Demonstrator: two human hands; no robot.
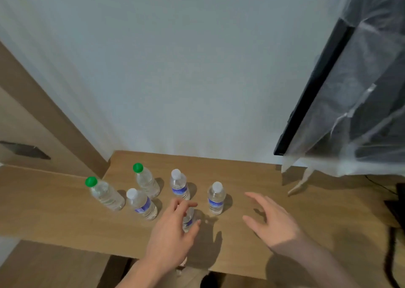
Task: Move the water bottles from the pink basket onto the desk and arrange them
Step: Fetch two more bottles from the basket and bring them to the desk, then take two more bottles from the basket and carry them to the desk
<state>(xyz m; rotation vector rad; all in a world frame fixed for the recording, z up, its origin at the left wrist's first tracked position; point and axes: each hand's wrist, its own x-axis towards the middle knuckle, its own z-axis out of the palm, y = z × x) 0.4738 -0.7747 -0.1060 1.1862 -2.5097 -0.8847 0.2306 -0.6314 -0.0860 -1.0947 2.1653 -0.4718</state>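
1. While a small bottle (189, 219) stands near the bench's (252, 178) near edge, it is pinched upright by the left hand (173, 228), fingers (186, 205) curled around it.
2. Five more bottles are stood beyond it, two green-capped at far left.
3. The right hand (271, 219) is held above the bench, fingers spread, nothing gripped.

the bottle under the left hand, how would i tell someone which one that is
Start at the wooden desk below the pale wall, where six water bottles stand at its left-middle. The bottle in question is nearest the front edge, with the left hand curled around it. Its cap is hidden by fingers, while all the others stand untouched with caps showing.
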